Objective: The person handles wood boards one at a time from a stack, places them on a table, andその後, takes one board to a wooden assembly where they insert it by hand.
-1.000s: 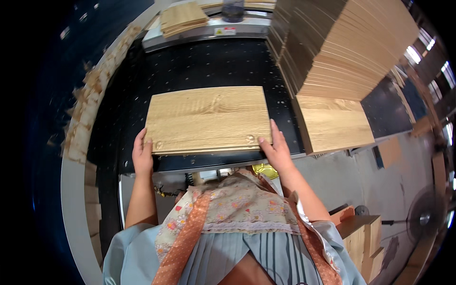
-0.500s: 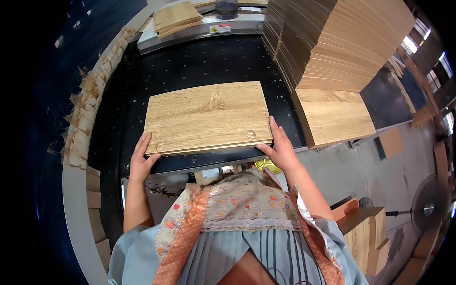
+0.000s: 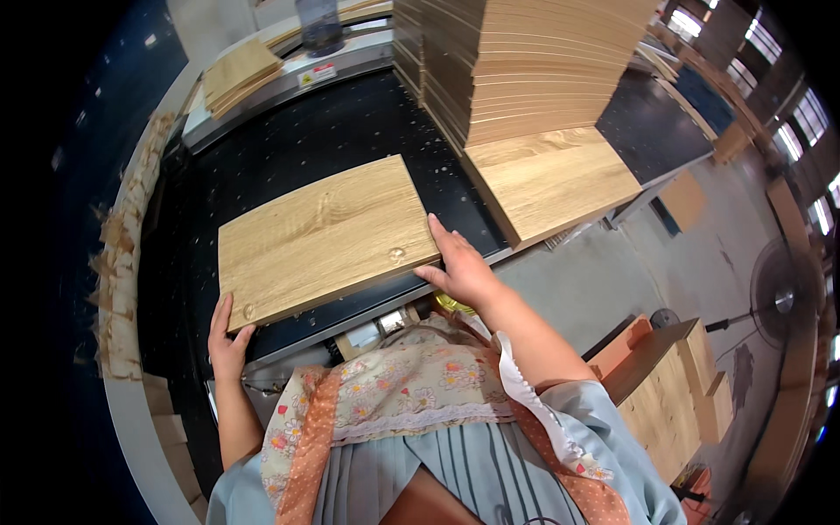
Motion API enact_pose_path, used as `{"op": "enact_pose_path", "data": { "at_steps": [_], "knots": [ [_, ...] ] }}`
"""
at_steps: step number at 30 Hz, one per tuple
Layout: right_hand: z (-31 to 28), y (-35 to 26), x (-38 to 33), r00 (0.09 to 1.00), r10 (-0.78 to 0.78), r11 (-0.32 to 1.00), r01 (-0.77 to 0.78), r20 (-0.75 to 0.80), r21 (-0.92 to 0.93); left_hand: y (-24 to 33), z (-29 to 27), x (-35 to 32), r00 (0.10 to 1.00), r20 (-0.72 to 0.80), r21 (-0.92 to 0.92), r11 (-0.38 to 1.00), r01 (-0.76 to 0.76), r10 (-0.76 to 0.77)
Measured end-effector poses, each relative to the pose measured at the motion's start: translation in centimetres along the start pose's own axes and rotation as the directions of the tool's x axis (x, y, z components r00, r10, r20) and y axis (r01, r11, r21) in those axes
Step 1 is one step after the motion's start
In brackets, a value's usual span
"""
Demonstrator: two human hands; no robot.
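A light wood-grain board point(image 3: 324, 232) lies on the black dotted tabletop point(image 3: 289, 144), its long near edge toward me. Two small round clear spots show near its front corners. At the near left corner my left hand point(image 3: 229, 348) grips it, fingers along the short side and thumb by the front edge. My right hand point(image 3: 465, 273) holds the near right corner likewise, fingers up the right side and thumb at the front. Whether a second board lies under this one, I cannot tell.
A tall stack of boards point(image 3: 551, 74) rises at the right behind a flat wood-grain board point(image 3: 560, 179). Several thin boards point(image 3: 241, 74) lie at the far left near a dark container point(image 3: 318, 26). Ragged edging point(image 3: 122, 254) runs along the left. A fan point(image 3: 783, 300) stands right.
My view has turned, so the scene sits further left and appears rotated. Both hands keep their hold on the board's near corners; its place on the tabletop looks much the same.
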State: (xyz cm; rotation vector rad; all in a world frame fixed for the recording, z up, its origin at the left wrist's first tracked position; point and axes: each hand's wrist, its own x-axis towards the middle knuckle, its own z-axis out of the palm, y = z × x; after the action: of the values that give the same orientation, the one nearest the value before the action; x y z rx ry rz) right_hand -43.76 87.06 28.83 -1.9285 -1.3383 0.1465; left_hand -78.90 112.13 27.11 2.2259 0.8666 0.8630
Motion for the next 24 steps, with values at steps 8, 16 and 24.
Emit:
{"op": "enact_pose_path", "data": {
  "at_steps": [8, 16, 24],
  "knots": [
    [-5.7, 4.9, -3.6, 0.829, -0.061, 0.927, -0.16, -0.556, -0.34, -0.2, 0.0, -0.1, 0.99, 0.004, -0.34, 0.931, 0.134, -0.141],
    [-6.0, 8.3, -5.0, 0.737, 0.127, 0.989, -0.043, -0.664, 0.141, -0.8, 0.3, 0.1, 0.993, -0.01, -0.338, 0.935, 0.106, -0.116],
    [-9.9, 9.9, -9.0, 0.347, 0.718, 0.615, 0.089, -0.604, 0.783, -1.6, -0.2, -0.3, 0.994, -0.019, -0.375, 0.923, 0.09, -0.104]
  ]
}}
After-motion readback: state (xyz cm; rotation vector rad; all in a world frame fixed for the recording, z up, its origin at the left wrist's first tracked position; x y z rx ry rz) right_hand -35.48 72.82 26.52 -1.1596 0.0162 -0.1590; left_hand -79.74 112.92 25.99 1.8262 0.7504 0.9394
